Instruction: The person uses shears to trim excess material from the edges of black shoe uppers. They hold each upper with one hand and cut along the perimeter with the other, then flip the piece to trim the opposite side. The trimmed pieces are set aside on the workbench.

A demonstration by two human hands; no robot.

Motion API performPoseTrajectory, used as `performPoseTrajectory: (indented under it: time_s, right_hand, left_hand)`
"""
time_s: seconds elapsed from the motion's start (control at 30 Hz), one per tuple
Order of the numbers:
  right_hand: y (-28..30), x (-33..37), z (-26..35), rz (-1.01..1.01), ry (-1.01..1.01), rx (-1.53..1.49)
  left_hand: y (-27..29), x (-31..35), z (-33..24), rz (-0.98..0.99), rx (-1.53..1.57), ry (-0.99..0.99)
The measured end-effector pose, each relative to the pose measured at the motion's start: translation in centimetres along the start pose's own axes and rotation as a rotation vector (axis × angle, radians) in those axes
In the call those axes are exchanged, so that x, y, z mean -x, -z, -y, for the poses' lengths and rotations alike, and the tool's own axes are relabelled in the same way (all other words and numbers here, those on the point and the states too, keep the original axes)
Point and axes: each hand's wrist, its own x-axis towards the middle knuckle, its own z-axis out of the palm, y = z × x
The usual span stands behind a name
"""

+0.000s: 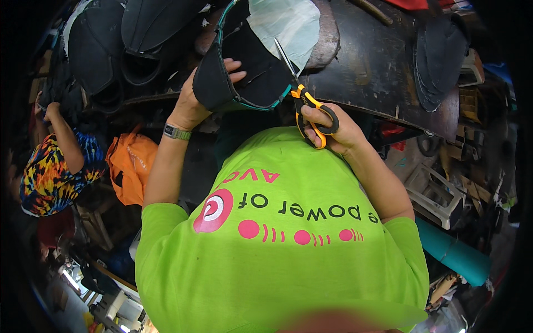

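A black shoe upper (212, 86) with teal edging hangs over the front edge of the dark workbench (383, 77). My left hand (191, 100) grips its left side, with some fingertips showing inside the opening. In my right hand (347, 129) is a pair of scissors (304, 100) with yellow and black handles, thumb and fingers in the loops. Their blades point up and away from me, over the upper's inside and a pale grey-green piece (288, 30). The tip lies against that pale piece. Whether the blades cut anything cannot be made out.
More black uppers (94, 47) lie at the far left of the bench, and a stack of black cut pieces (438, 61) sits at the right. An orange bag (132, 166) hangs left of me. Another person (61, 166) works further left. A teal roll (452, 250) lies at right.
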Motion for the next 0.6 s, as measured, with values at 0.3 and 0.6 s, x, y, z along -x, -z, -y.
performPoseTrajectory:
  time_s: [0.3,0.6]
  right_hand:
    - [-0.5,-0.5,-0.1,-0.030,0.001,0.014]
    - [0.1,-0.4,0.4,-0.047,0.025,0.013]
  left_hand:
    - [4.5,-2.8,-0.2,-0.454,0.877,0.632]
    - [3.1,-8.4,0.2,-0.169,0.963,0.752]
